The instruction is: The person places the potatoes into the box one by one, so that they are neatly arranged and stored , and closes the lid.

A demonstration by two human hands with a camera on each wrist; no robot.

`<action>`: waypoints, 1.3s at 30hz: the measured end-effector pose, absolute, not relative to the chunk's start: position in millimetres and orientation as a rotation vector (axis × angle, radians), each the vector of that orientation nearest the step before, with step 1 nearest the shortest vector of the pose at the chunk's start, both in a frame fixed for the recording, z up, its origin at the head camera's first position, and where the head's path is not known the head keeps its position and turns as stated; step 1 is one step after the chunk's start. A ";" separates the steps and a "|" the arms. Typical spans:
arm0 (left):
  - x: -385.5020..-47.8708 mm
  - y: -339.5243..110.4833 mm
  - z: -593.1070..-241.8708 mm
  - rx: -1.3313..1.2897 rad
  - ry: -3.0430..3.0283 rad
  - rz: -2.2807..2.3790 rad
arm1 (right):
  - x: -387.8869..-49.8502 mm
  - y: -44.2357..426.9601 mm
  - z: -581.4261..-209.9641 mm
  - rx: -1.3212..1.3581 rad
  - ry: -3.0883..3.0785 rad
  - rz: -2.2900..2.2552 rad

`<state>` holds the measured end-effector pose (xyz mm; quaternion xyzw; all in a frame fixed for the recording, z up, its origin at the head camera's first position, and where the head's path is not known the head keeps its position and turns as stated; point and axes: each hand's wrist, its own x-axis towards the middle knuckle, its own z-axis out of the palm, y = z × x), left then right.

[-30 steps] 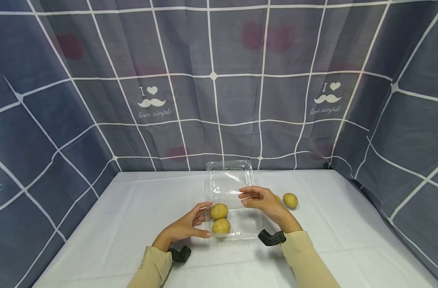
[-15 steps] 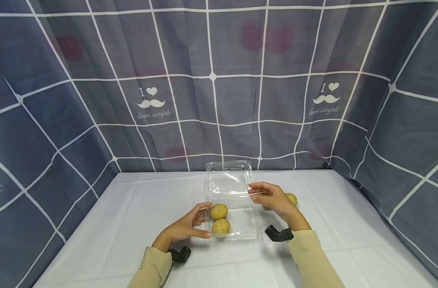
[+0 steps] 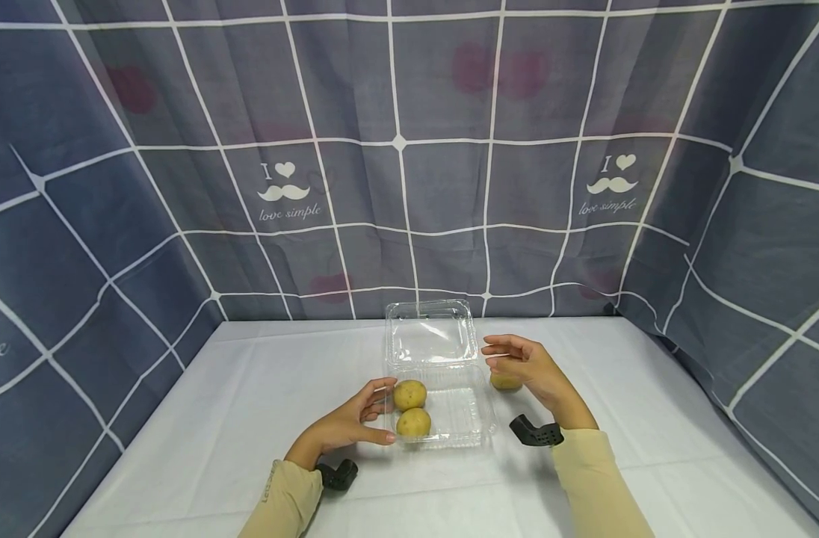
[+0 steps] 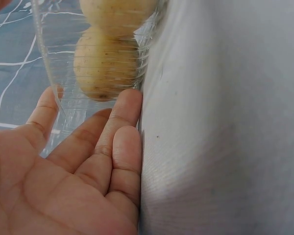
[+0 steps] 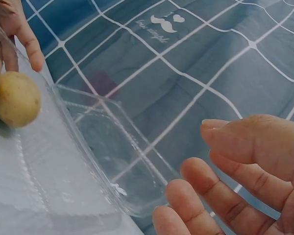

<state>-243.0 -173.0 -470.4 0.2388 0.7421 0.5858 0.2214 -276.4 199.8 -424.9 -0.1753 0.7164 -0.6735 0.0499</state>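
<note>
A clear plastic clamshell container (image 3: 450,418) lies with its lid (image 3: 431,336) raised at the back. Two potatoes (image 3: 409,394) sit one behind the other along its left side. Against that side rests my left hand (image 3: 349,418), thumb at the front corner. The left wrist view shows its fingers (image 4: 125,156) fairly straight beside the ribbed plastic, near a potato (image 4: 105,63). My right hand (image 3: 533,370) hovers right of the container with loosely bent fingers and nothing between them. Below it, another potato (image 3: 506,382) is partly covered by the hand; a further one is hidden.
A white cloth (image 3: 282,359) covers the table. Dark checked curtains (image 3: 356,187) enclose the back and both sides. Each wrist wears a black camera mount, such as the right mount (image 3: 536,432).
My right hand has moved right, from over the container toward the potatoes beside it, and now hides the far one. The left hand and the two potatoes inside have stayed put.
</note>
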 end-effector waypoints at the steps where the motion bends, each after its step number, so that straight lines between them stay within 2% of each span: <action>1: -243.1 -172.9 -470.5 0.659 2.050 1.619 | -276.2 201.3 -424.4 -0.537 2.185 -2.056; 39: -244.1 -173.6 -472.6 0.659 2.053 1.626 | -276.8 239.8 -430.7 -0.259 2.450 -2.083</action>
